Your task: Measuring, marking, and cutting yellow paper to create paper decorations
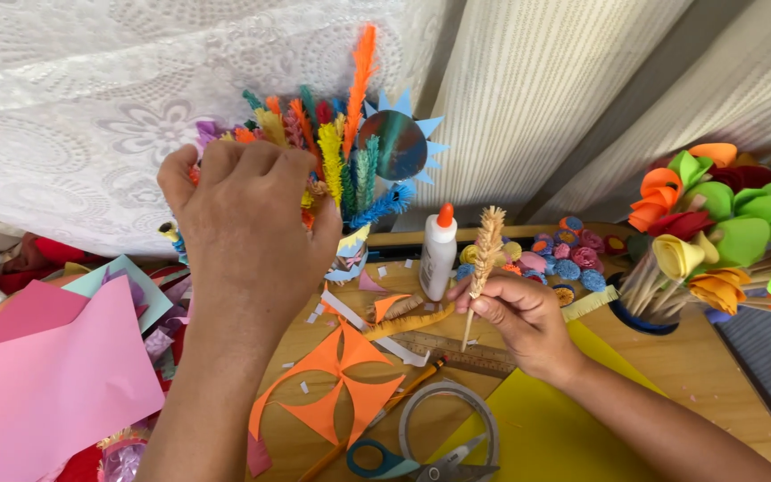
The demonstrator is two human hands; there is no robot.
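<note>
Fringed paper stems [341, 152] in cup [350, 259]

Right hand [515, 314] pinches a tan fringed stick [485, 252], seemingly paper.

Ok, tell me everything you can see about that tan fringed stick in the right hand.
The tan fringed stick looks like paper fringe wound around a thin wooden skewer, forming a wheat-like spike on top with bare stick below. It stands nearly upright, pinched at mid-length by the right hand, above the wooden ruler and beside the glue bottle.
</note>
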